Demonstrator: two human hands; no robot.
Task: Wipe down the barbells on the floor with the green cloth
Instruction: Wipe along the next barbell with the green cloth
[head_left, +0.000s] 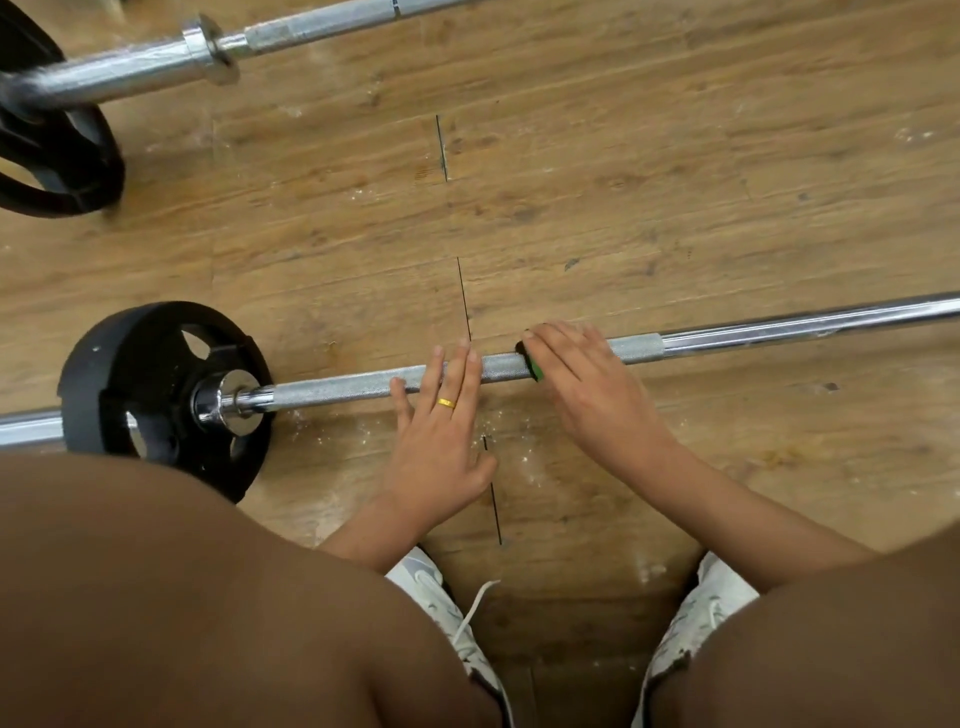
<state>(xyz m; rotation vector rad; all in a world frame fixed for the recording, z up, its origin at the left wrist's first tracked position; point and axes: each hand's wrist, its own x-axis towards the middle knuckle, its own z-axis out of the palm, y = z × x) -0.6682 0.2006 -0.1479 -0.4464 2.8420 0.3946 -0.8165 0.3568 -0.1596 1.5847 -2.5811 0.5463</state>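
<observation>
Slippage is the main risk: the right grip (587, 379) is folding over the green cloth (535, 370) and pressing it onto the near barbell (337, 387). Only a thin green-and-dark edge is peeking out on the side facing the left grip (441, 441), and the thumb is hidden. The knurled steel under it is looking rough enough to snag the soft fabric and drag it out. The left grip is lying wide just beside the right, straight fingers resting on the bar. A round bar may be rolling under so light a hold, likely nipping fingertips against the wooden floor (675, 182). Beyond the right grip the shaft is turning smooth and glossy, so pressure may be skating there. Past the left grip a black spoked weight plate (156, 384) is sitting on the sleeve. Well beyond both grips the far barbell (311, 31) is lying, seemingly awaiting its wipe
</observation>
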